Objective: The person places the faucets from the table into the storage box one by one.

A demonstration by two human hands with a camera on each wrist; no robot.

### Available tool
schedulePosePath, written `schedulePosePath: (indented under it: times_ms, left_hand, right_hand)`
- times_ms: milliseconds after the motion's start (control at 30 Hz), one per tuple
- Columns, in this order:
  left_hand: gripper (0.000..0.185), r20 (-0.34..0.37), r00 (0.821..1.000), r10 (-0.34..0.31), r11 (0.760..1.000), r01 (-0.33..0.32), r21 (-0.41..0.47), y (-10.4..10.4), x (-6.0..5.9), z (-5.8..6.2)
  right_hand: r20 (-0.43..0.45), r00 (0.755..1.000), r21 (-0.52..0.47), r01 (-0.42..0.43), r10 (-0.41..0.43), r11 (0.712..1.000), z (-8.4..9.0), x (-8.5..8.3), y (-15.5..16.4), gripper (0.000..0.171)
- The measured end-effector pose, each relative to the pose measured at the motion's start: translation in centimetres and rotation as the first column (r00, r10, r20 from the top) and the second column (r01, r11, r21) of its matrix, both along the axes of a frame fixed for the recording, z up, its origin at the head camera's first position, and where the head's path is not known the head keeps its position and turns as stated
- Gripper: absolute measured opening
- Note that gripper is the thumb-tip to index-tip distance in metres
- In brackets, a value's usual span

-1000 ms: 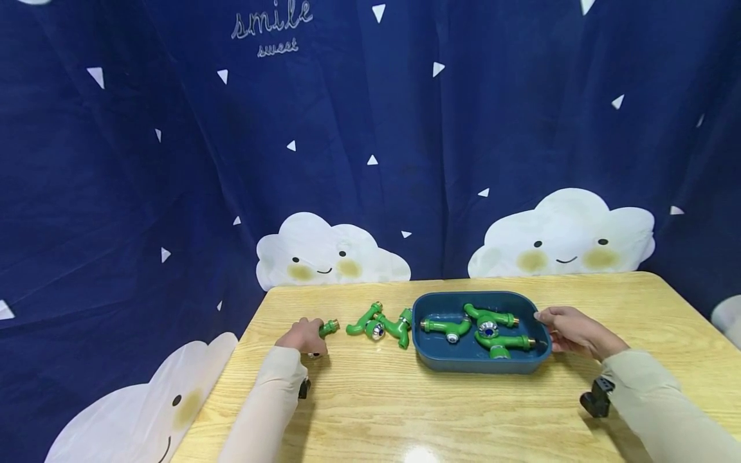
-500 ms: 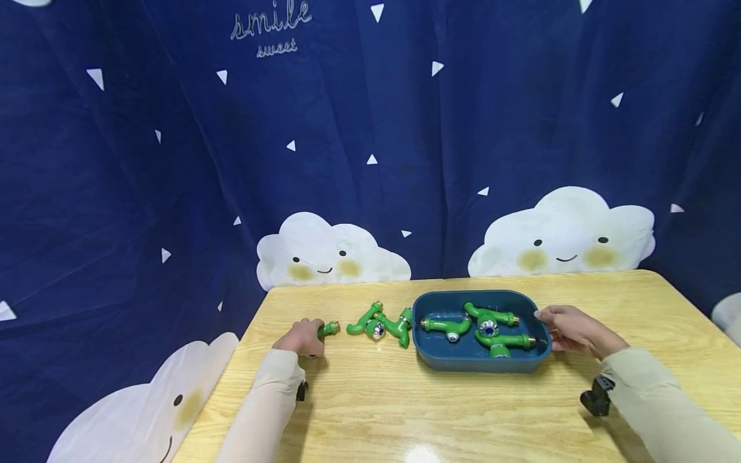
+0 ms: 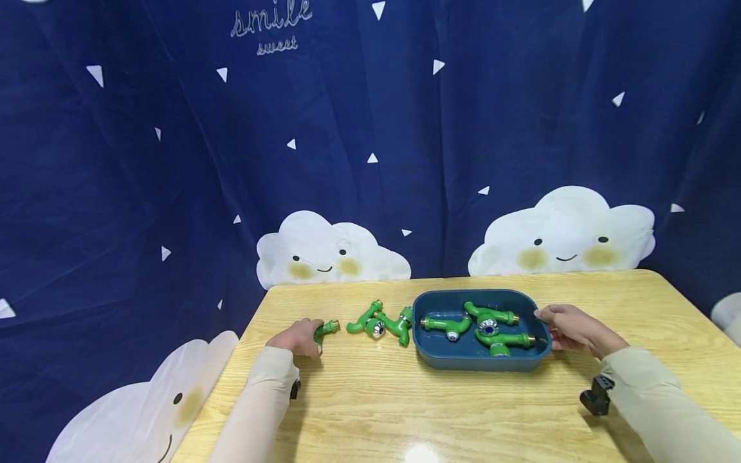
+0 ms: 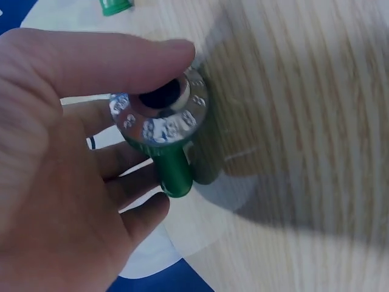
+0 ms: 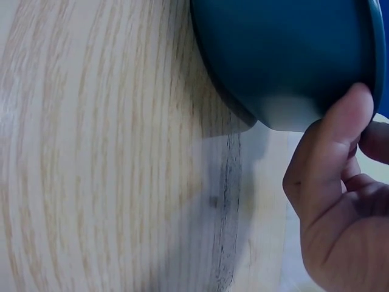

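Note:
My left hand [image 3: 298,337] is at the left of the table, curled around a green faucet [image 4: 174,173]. In the left wrist view the thumb lies across its chrome knob [image 4: 167,131] and the other fingers are on the far side. The faucet's brass-tipped end sticks out to the right of the hand in the head view. My right hand [image 3: 576,332] pinches the right rim of a dark blue bin [image 3: 483,365], thumb on the outer wall. Inside the bin lie several green faucets, one of them a faucet [image 3: 448,326] at the left end.
Between the left hand and the bin, a green faucet [image 3: 366,317] and another green faucet [image 3: 399,326] lie touching on the wooden table [image 3: 370,399]. A dark blue curtain [image 3: 359,116] with clouds hangs behind the table's back edge.
My left hand has shifted slightly left and turned a little, with more of the green faucet showing beside it. The right hand and bin have stayed in place.

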State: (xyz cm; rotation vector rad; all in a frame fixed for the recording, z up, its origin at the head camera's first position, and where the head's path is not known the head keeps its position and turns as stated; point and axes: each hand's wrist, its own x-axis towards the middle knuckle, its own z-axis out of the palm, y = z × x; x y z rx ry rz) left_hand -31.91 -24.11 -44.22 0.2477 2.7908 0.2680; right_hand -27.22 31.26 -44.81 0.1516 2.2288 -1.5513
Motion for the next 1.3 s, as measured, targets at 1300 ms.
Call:
schedulePosePath:
  times_ms: [1300]
  left_hand:
    - [0.045, -0.034, 0.998, 0.053, 0.997, -0.051, 0.063, -0.12, 0.23, 0.04]
  right_hand:
    - [0.003, 1.0, 0.01, 0.013, -0.013, 1.0, -0.13, -0.02, -0.01, 0.04]
